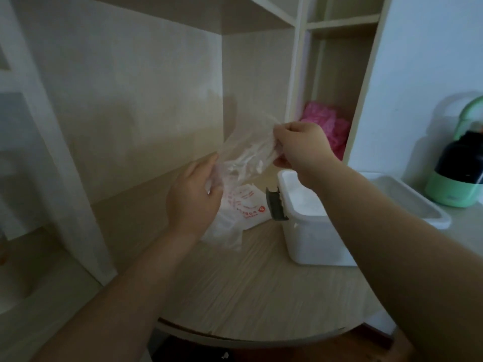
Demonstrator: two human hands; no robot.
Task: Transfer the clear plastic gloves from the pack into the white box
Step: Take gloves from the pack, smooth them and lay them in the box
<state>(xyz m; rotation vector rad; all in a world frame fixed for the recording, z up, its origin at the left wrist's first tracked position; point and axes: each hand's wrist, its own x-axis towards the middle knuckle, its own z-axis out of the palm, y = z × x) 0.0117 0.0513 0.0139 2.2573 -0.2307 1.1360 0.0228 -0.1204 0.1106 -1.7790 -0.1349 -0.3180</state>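
Clear gloves (248,158); white box (313,231); red-printed pack (248,207)

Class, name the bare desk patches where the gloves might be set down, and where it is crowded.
Bare: the desk in front of the white box and pack; also left of the pack. Crowded: the right, with box, lid, green appliance.

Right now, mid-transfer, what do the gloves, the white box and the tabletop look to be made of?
The gloves: thin clear plastic film, see-through and crinkled, whitish where bunched. The white box: probably rigid moulded plastic, with smooth matte walls, rounded corners and a grey latch. The tabletop: pale streaked wood grain with low sheen, possibly laminate rather than solid wood.
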